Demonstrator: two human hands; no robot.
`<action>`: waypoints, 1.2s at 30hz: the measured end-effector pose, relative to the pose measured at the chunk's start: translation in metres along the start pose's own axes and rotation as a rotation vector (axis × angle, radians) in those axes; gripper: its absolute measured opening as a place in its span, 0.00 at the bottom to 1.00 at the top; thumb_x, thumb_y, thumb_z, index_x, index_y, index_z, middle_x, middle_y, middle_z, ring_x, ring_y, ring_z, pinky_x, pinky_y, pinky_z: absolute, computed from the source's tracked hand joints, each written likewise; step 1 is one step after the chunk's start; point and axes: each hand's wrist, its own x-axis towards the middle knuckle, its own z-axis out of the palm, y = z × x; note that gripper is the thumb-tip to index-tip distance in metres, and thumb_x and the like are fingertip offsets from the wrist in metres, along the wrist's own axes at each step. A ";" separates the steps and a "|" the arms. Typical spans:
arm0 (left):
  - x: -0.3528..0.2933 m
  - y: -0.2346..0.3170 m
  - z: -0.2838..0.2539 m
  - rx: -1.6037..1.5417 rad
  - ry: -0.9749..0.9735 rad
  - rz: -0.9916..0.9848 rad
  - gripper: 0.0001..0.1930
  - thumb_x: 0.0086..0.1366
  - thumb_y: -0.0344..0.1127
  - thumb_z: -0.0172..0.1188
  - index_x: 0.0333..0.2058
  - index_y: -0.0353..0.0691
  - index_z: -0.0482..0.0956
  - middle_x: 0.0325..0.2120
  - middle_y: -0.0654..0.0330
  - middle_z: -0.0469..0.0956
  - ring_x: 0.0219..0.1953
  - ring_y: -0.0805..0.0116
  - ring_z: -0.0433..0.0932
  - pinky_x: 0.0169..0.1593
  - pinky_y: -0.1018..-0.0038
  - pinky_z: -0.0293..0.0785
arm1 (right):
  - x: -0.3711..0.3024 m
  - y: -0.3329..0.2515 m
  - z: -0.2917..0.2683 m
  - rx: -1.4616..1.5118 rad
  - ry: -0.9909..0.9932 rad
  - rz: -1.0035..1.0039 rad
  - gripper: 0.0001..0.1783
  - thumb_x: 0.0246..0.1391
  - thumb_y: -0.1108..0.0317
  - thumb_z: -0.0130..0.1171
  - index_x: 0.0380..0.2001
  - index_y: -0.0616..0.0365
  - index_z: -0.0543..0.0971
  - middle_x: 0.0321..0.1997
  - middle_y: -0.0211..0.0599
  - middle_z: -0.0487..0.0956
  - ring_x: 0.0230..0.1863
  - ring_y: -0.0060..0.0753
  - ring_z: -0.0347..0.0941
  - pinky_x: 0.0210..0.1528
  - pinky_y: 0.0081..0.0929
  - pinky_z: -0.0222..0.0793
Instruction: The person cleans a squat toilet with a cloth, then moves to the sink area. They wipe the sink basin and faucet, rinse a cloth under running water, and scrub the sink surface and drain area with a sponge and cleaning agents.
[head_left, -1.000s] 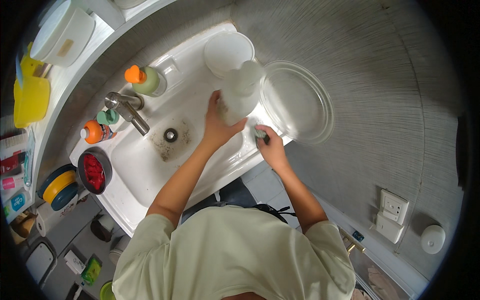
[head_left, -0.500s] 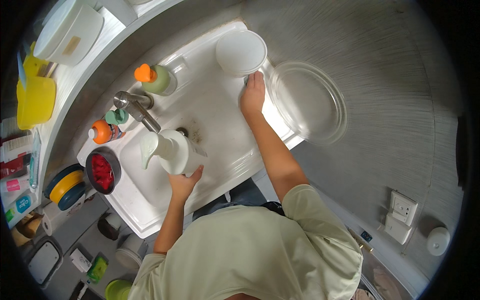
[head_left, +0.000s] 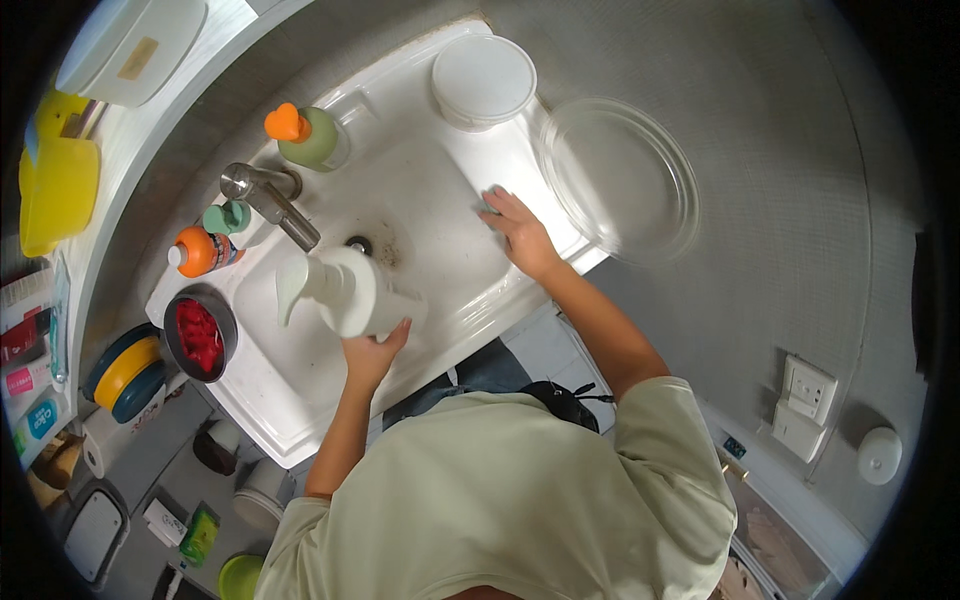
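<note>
- While the left hand [head_left: 372,352] is gripping the white plastic jug [head_left: 350,290] over the white basin [head_left: 440,210], washing looks underway.
- The right hand [head_left: 520,232], fingers spread, is pressing a small green sponge [head_left: 488,203]; next, likely scrubbing.

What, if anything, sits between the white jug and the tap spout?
Nothing visible. The left hand holds the white jug over the sink, its lip just below the tap spout, with only open basin between them.

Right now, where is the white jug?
In the head view, the white jug is over the sink basin, held in the left hand, just below the faucet and left of the drain.
</note>
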 end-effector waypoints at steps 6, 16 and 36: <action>0.073 -0.021 0.046 0.121 -0.089 0.151 0.37 0.40 0.38 0.71 0.48 0.33 0.63 0.43 0.51 0.70 0.46 0.60 0.70 0.48 0.68 0.67 | -0.068 -0.021 -0.016 -0.017 -0.082 0.228 0.22 0.34 0.87 0.49 0.37 0.61 0.77 0.53 0.44 0.68 0.56 0.45 0.63 0.55 0.33 0.63; 0.143 0.020 0.137 -0.237 -0.284 0.274 0.40 0.41 0.33 0.71 0.50 0.33 0.56 0.47 0.54 0.65 0.49 0.65 0.68 0.51 0.70 0.66 | -0.017 0.004 0.008 -0.332 0.165 0.291 0.24 0.46 0.77 0.48 0.51 0.60 0.66 0.57 0.60 0.60 0.58 0.59 0.56 0.57 0.38 0.58; 0.131 -0.014 0.152 0.042 -0.110 0.405 0.34 0.50 0.29 0.63 0.55 0.37 0.57 0.52 0.53 0.62 0.54 0.60 0.63 0.55 0.67 0.62 | -0.090 -0.092 0.001 -0.074 0.046 0.076 0.08 0.36 0.74 0.50 0.24 0.59 0.75 0.28 0.42 0.72 0.36 0.44 0.69 0.43 0.36 0.65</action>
